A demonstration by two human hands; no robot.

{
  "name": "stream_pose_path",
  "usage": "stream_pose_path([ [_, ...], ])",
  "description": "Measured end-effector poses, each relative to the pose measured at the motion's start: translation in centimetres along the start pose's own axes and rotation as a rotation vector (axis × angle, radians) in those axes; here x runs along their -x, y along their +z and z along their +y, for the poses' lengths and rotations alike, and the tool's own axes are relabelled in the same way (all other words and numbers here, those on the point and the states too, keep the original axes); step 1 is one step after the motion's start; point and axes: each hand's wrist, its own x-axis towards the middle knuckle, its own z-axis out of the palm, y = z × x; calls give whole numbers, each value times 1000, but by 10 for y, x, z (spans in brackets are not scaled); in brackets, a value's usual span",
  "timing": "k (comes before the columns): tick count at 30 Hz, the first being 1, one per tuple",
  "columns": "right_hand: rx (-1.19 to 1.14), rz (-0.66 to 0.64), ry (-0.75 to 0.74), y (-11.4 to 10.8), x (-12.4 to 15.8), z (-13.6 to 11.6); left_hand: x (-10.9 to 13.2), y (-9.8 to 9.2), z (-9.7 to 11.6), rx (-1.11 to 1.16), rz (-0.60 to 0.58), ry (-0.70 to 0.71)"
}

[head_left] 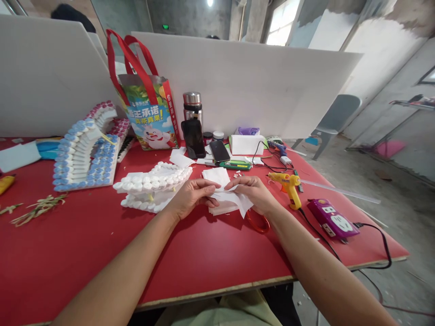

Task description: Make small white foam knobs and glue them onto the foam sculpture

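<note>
Over red table [74,235] | forearms [136,262] converging | hands [194,195] close together, fingers curled, both pinching white paper [234,199]

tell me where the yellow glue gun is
In the head view, the yellow glue gun is on the red table, to the right of the right hand and left of the purple item.
</note>
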Motion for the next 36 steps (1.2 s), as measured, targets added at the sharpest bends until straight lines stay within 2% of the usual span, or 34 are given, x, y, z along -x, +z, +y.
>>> stream_pose_path([
  [7, 44, -72, -53, -8, 5, -12, -1, -1, -2, -123, 28, 55],
  [13, 155, -113, 69, 3, 7, -13, 0, 7, -1, -197, 16, 95],
  [18, 189, -26, 33, 7, 5, -8, 0, 9, -2, -195, 2, 93],
  [22, 184, -19, 32, 5, 3, -6, 0, 9, -3, -197, -11, 105],
  [30, 128, -51, -143, 6, 3, -5, -1, -1, -4, 11, 22, 151],
  [33, 159, -36, -176, 5, 3, -5, 0, -3, -2, 72, -8, 109],
  [36, 236, -44, -200, 5, 2, -4, 0, 0, -1, 68, 17, 61],
])
